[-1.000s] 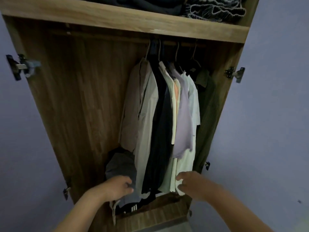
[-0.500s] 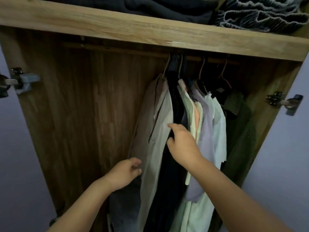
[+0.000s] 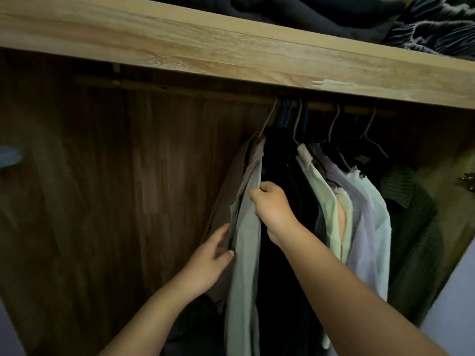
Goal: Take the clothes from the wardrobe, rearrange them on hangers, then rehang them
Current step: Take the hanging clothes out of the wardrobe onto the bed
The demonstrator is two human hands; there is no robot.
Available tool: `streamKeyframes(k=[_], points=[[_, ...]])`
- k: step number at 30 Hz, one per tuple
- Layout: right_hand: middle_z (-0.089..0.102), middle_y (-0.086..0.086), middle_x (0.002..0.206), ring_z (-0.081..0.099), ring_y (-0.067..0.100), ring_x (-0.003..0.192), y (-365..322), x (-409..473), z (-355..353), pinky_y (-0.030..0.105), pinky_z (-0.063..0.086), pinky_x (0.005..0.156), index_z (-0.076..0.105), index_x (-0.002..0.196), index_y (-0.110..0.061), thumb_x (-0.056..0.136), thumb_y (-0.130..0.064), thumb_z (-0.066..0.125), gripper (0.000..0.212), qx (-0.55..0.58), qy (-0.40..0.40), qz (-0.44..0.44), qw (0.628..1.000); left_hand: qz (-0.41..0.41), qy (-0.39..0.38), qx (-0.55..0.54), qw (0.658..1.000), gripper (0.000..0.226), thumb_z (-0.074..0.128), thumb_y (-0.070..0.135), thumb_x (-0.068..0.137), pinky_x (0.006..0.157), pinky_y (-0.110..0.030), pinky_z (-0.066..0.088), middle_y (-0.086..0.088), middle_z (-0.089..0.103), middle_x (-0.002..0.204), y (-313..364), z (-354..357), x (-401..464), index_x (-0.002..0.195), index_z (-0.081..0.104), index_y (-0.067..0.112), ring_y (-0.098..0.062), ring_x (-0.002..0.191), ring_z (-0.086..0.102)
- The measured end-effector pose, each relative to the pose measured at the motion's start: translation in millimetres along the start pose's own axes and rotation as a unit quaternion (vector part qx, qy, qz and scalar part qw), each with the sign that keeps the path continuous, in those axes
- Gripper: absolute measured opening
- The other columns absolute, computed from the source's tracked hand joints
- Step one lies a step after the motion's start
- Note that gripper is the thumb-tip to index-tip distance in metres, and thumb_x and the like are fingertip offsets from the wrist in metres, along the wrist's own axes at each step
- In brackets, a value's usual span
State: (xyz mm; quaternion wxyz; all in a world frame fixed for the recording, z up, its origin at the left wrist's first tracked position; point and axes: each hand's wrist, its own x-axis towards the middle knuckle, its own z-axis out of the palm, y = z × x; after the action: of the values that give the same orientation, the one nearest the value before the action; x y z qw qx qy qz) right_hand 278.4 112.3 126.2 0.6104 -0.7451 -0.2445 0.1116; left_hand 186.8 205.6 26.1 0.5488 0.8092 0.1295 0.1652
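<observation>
From the head camera, the person is reaching into the wardrobe (image 3: 128,201), where the clothes are all hanging bunched at the right end of the rail (image 3: 180,92). The right hand (image 3: 273,209) is pinching the front edge of the grey-beige shirt (image 3: 245,253), the leftmost piece, with fingers curled round the fabric. The left hand (image 3: 208,263) is touching the same shirt lower down, fingers mostly straight and relaxed, not really gripping. Its hanger (image 3: 268,119) is sitting hooked on the rail right beside the dark garment (image 3: 280,160) and the pale shirts (image 3: 359,214). My worry: pulling on the cloth instead of lifting the hook could slide the shirt off its hanger, or drag the neighbouring hangers along since they're packed so tight.
</observation>
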Motion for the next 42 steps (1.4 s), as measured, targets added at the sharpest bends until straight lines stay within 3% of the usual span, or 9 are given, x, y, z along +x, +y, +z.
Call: streamKeyframes(k=[3, 6, 11, 15, 20, 28, 32, 36, 42], points=[[0.060, 0.013, 0.109, 0.060, 0.029, 0.097, -8.2, 22.3, 17.2, 0.044, 0.053, 0.088, 0.046, 0.123, -0.016, 0.090, -0.004, 0.048, 0.035, 0.111, -0.005, 0.044, 0.993, 0.027, -0.052, 0.003, 0.998, 0.057, 0.047, 0.017, 0.096, 0.073, 0.007, 0.036, 0.035, 0.038, 0.118, 2.0, -9.2, 7.9, 0.138, 0.021, 0.045, 0.028, 0.092, 0.045], [0.056, 0.017, 0.121, 0.056, 0.034, 0.106, -12.6, 39.1, 23.0, 0.052, 0.048, 0.094, 0.041, 0.138, -0.017, 0.083, 0.018, 0.031, 0.066, 0.248, -0.018, 0.064, 0.967, 0.058, -0.072, 0.008, 0.996, 0.055, 0.050, 0.016, 0.095, 0.078, 0.001, 0.040, 0.036, 0.047, 0.111, 7.4, -17.7, 12.0, 0.119, 0.026, 0.059, 0.018, 0.100, 0.053], [0.056, 0.020, 0.124, 0.056, 0.038, 0.111, -32.1, 54.0, 15.4, 0.049, 0.048, 0.093, 0.043, 0.139, -0.012, 0.074, 0.024, 0.022, 0.078, 0.381, 0.018, 0.004, 0.924, 0.111, 0.003, -0.015, 0.994, 0.053, 0.052, 0.013, 0.093, 0.078, -0.001, 0.042, 0.009, 0.055, 0.123, 26.9, -38.2, 23.0, 0.120, 0.031, 0.053, 0.004, 0.107, 0.055], [0.060, 0.017, 0.119, 0.059, 0.036, 0.106, -49.3, 49.1, -4.4, 0.043, 0.053, 0.082, 0.047, 0.135, -0.011, 0.077, 0.021, 0.023, 0.070, 0.434, 0.018, -0.021, 0.900, 0.199, 0.059, -0.016, 0.978, 0.047, 0.052, 0.005, 0.091, 0.084, -0.008, 0.045, 0.012, 0.060, 0.115, 52.1, -47.7, 25.8, 0.112, 0.047, 0.047, 0.002, 0.103, 0.060], [0.070, 0.009, 0.100, 0.067, 0.025, 0.091, -24.8, 17.3, -32.9, 0.037, 0.057, 0.075, 0.061, 0.110, -0.017, 0.073, 0.022, 0.022, 0.066, 0.397, -0.042, -0.042, 0.916, 0.254, 0.136, -0.061, 0.956, 0.037, 0.046, -0.006, 0.090, 0.068, -0.006, 0.047, 0.009, 0.068, 0.089, 68.7, -52.5, 33.1, 0.090, 0.061, 0.028, 0.003, 0.070, 0.063], [0.068, 0.017, 0.110, 0.068, 0.032, 0.094, 27.9, -57.1, -102.1, 0.041, 0.058, 0.073, 0.064, 0.120, -0.019, 0.066, 0.019, 0.035, 0.072, 0.318, -0.130, -0.022, 0.939, 0.240, 0.173, 0.023, 0.955, 0.025, 0.048, 0.002, 0.091, 0.061, -0.027, 0.043, 0.001, 0.064, 0.096, 71.1, -30.1, 74.9, 0.098, 0.063, 0.021, -0.022, 0.073, 0.057], [0.064, 0.022, 0.112, 0.063, 0.037, 0.099, 43.8, -92.9, -136.3, 0.048, 0.051, 0.087, 0.062, 0.122, -0.012, 0.058, 0.014, 0.040, 0.072, 0.282, -0.110, 0.019, 0.953, 0.267, 0.154, 0.147, 0.940, 0.035, 0.048, -0.001, 0.089, 0.101, -0.033, 0.038, -0.011, 0.051, 0.129, 76.7, -2.9, 84.8, 0.121, 0.057, 0.008, -0.025, 0.117, 0.048], [0.066, 0.019, 0.105, 0.066, 0.032, 0.093, 51.8, -137.8, -171.6, 0.044, 0.054, 0.082, 0.065, 0.117, -0.009, 0.061, 0.017, 0.036, 0.068, 0.261, -0.132, 0.035, 0.956, 0.289, 0.103, 0.238, 0.921, 0.042, 0.050, 0.007, 0.092, 0.107, -0.041, 0.029, -0.017, 0.046, 0.137, 80.1, 31.7, 81.1, 0.134, 0.046, 0.004, -0.034, 0.128, 0.040], [0.070, 0.015, 0.100, 0.068, 0.028, 0.089, 68.2, -223.5, -232.0, 0.041, 0.054, 0.080, 0.068, 0.111, -0.012, 0.061, 0.015, 0.038, 0.065, 0.219, -0.094, 0.060, 0.969, 0.358, 0.021, 0.287, 0.889, 0.027, 0.053, 0.026, 0.088, 0.078, -0.042, 0.045, -0.016, 0.064, 0.091, 90.9, 85.9, 42.3, 0.098, 0.064, 0.004, -0.036, 0.088, 0.060]])
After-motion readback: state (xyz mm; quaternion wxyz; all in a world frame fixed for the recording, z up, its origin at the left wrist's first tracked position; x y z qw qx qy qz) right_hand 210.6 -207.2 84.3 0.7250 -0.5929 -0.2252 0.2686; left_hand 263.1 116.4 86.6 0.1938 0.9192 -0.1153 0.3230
